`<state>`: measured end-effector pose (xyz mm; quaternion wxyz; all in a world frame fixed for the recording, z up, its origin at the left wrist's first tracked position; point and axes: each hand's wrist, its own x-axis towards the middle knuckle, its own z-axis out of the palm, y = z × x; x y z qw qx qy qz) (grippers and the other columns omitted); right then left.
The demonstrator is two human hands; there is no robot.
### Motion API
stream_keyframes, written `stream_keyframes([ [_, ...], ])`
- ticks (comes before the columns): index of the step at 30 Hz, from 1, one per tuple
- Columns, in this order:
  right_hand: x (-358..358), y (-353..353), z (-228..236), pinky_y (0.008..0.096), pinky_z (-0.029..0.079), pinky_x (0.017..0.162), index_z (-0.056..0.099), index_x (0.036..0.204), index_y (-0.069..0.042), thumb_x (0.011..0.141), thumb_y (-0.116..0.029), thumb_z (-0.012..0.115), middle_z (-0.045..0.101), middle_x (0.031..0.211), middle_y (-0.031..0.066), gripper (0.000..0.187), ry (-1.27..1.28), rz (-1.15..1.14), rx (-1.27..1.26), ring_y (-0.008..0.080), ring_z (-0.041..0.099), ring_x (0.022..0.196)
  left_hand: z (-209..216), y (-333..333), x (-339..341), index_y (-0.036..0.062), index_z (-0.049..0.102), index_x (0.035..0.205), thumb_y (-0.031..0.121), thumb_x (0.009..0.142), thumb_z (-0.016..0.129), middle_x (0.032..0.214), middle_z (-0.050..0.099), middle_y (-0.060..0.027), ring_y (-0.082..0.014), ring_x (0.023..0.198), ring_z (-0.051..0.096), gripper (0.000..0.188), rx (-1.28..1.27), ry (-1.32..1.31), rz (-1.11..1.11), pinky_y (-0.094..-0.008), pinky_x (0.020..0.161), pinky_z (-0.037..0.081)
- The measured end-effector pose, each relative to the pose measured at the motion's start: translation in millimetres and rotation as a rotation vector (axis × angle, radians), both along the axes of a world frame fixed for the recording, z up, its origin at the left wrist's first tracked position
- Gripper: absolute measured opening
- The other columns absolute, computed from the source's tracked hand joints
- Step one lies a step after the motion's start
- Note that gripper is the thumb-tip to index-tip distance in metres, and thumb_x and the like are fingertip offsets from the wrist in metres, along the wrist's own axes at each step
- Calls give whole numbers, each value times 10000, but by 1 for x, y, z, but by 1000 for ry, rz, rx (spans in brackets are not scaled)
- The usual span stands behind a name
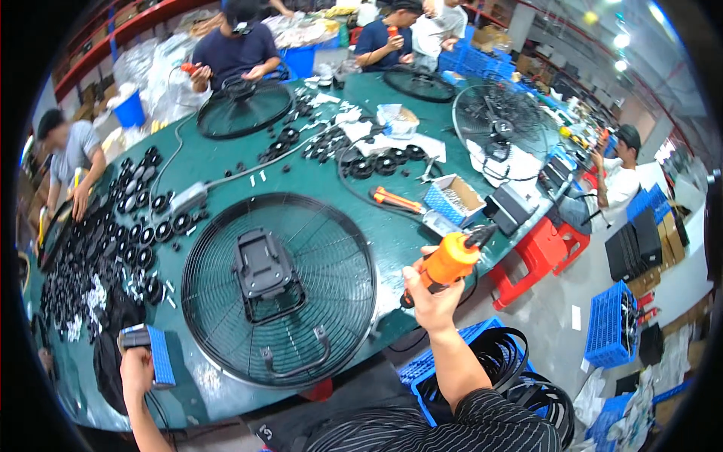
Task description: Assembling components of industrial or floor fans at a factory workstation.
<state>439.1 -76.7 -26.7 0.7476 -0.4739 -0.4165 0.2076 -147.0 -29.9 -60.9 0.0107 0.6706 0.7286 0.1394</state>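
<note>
My right hand point(435, 295) is wrapped round an orange electric screwdriver point(449, 261), raised over the table's right front edge with its dark tip pointing up and away. At the left front, my left hand point(136, 372) has its fingers curled at a small blue box point(161, 357) with dark contents; what they hold is hidden. Between my hands a round black wire fan guard point(339, 301) lies flat on the table. A black mounting box point(263, 260) sits on its middle, and a curved handle point(300, 368) is at its near side.
Black knobs and round parts point(135, 200) crowd the green table's point(301, 177) left side. An orange-handled tool point(398, 200) and a blue bin of screws point(453, 200) lie beyond the guard. A blue crate of black rings point(422, 403) stands by my right arm. Several people work around the table.
</note>
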Motion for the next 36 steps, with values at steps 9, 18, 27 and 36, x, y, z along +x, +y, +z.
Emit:
stream_keyframes([
  [9,11,0,6,234,503,612,513,1213,1,856,15,712,638,834,44,409,61,149,20,84,620,705,30,-2,11,-38,635,744,-81,682,698,673,613,-126,-231,573,589,98,84,-168,37,-359,590,477],
  [18,-33,-39,54,379,493,562,454,1225,-73,928,-195,594,537,746,99,350,442,552,333,222,565,598,15,-80,152,-18,632,938,49,921,611,741,627,-44,-65,535,557,72,163,-993,-146,-176,420,376],
  [27,-99,-50,61,348,456,598,453,1276,-81,933,-168,610,537,773,98,387,716,853,342,195,541,625,9,-132,252,-8,627,1167,-39,906,666,974,685,-126,-158,764,652,266,-151,-1348,-507,-274,699,545],
  [36,-102,-53,57,326,469,612,437,1235,-53,906,-7,563,544,806,104,355,739,880,299,174,547,656,8,-130,244,-30,643,1130,-61,883,679,988,679,-114,-156,787,643,251,-163,-1043,-643,-276,730,541],
])
